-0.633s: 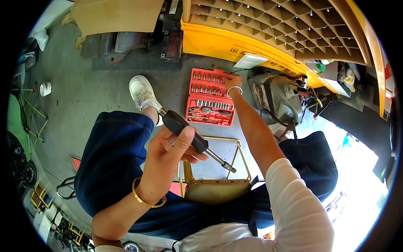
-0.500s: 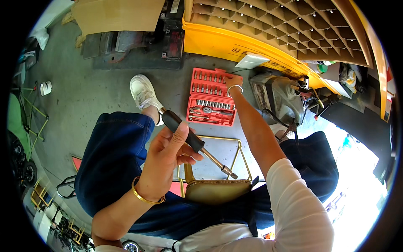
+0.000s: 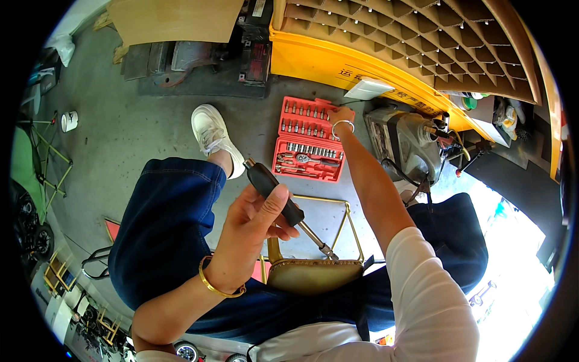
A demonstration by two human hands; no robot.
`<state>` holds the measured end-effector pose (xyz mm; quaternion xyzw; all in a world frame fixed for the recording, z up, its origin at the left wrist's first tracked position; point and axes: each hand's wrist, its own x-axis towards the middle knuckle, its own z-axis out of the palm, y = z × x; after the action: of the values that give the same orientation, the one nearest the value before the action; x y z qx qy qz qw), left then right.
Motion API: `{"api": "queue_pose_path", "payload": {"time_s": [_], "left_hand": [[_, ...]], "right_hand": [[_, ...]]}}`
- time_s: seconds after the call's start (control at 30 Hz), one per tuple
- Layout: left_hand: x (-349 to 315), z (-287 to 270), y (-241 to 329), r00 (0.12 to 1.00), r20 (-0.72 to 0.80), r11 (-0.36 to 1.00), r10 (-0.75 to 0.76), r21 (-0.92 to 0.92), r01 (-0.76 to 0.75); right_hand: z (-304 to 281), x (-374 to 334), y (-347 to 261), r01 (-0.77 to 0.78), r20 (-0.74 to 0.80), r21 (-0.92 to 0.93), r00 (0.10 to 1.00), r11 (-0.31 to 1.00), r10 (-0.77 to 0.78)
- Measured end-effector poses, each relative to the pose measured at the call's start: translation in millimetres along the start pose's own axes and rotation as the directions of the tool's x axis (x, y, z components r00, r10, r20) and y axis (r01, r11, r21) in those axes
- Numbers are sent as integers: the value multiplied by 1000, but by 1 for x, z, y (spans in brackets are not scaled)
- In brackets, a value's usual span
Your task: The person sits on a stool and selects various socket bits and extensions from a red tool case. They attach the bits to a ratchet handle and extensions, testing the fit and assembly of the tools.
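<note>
My left hand (image 3: pixel 256 220) is closed round the black grip of a socket driver handle (image 3: pixel 275 192). Its metal shank slants down to the right and ends in a square drive tip. Farther off, my right hand (image 3: pixel 342 114) reaches to the upper right corner of an open red socket set case (image 3: pixel 278 146) on the floor. Its fingers are drawn together at the row of bit sockets (image 3: pixel 304 110); whatever is between them is too small to make out. In the case's near half lie a ratchet (image 3: pixel 304 158) and a row of sockets (image 3: pixel 307 148).
A gold-framed stool (image 3: pixel 313 276) stands between my knees. Right of the case sits a grey machine (image 3: pixel 395 136) with a handle. Behind are a yellow box (image 3: pixel 307 57) with cardboard dividers (image 3: pixel 398 27) and a black battery (image 3: pixel 256 63). A white cup (image 3: pixel 69 121) is at far left.
My left hand has shifted a little right and nearer with the driver handle. My right hand stays at the case's upper right corner. The whole view has moved slightly.
</note>
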<state>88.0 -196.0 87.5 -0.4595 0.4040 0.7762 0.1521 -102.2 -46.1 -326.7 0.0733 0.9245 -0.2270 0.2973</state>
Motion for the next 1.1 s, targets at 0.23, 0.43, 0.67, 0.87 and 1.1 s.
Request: {"api": "queue_pose_path", "payload": {"time_s": [0.23, 0.43, 0.67, 0.87, 1.1], "left_hand": [[1, 3, -3, 999, 29, 1000, 16, 24, -17], [1, 5, -4, 1000, 16, 1000, 11, 16, -12], [0, 6, -9, 997, 48, 997, 59, 49, -61], [1, 12, -12, 992, 82, 993, 96, 61, -101], [-1, 18, -15, 990, 88, 989, 108, 92, -116]], "right_hand": [[1, -9, 4, 152, -185, -35, 970, 988, -156], [7, -11, 10, 287, -328, -65, 898, 956, -292], [3, -33, 16, 435, -367, 154, 858, 887, -358], [1, -47, 22, 522, -445, 230, 807, 822, -388], [0, -51, 19, 470, -450, 253, 831, 846, -327]]}}
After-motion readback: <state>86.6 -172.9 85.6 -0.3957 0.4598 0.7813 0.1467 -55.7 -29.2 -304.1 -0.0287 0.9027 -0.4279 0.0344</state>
